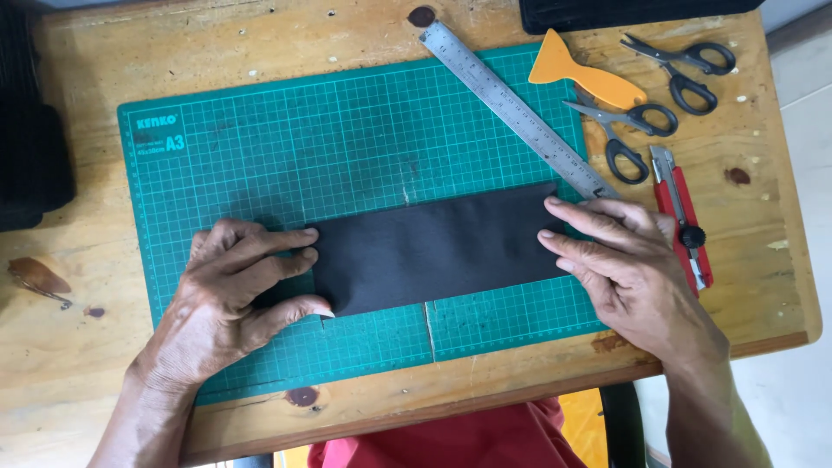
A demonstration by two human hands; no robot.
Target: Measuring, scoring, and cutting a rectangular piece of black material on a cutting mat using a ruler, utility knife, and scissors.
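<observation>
On green cutting mat (pixel 260 130), flat dark grey fabric strip (pixel 433 247), left hand (pixel 230 295) and right hand (pixel 624 260) pressing ends, fingers spread flat

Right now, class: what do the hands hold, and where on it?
Both hands, left hand and right hand, press the black strip flat at its two ends; nothing is lifted.

You see bright, even daylight; soft shadows fall beneath both hands on the green gridded cutting mat (pixel 260 130). Focus stays sharp, without glare.
</observation>
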